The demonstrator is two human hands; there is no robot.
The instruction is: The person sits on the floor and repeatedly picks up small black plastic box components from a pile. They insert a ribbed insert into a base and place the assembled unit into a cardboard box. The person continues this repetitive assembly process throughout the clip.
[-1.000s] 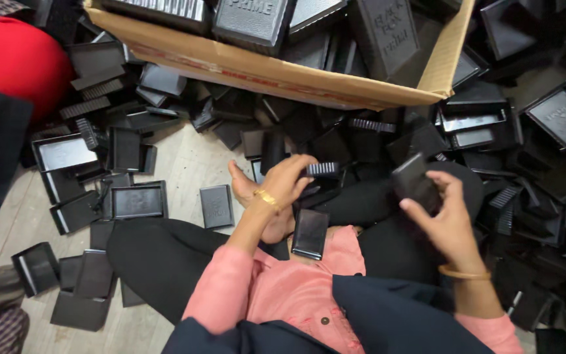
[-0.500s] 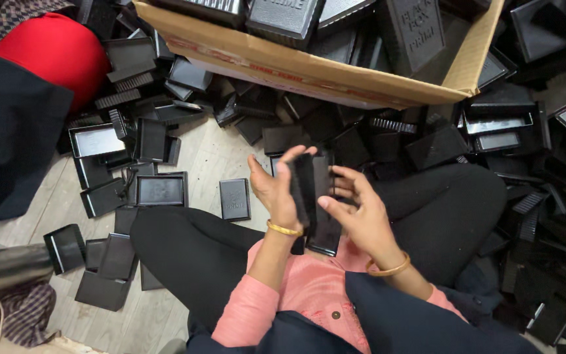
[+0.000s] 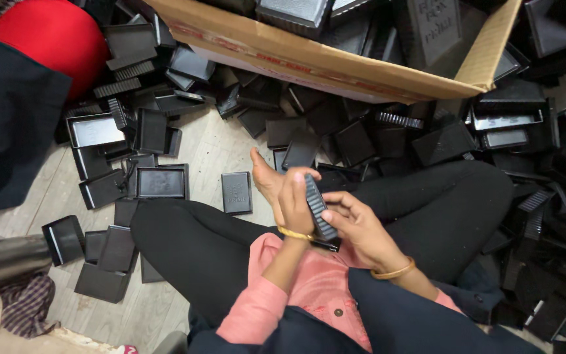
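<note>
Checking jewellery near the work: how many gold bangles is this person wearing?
2: one bangle on the left wrist, one bangle on the right wrist. The sleeves may hide more.

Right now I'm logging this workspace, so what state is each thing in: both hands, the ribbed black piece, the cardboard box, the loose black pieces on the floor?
Left hand: closed around the ribbed piece.
Right hand: gripping its lower end.
Ribbed black plastic piece: held on edge over the lap.
Brown cardboard box: open, filled with black plastic parts.
Flat black plastic lid: lying flat on the wooden floor.
Black plastic trays: scattered, several open side up.
</note>
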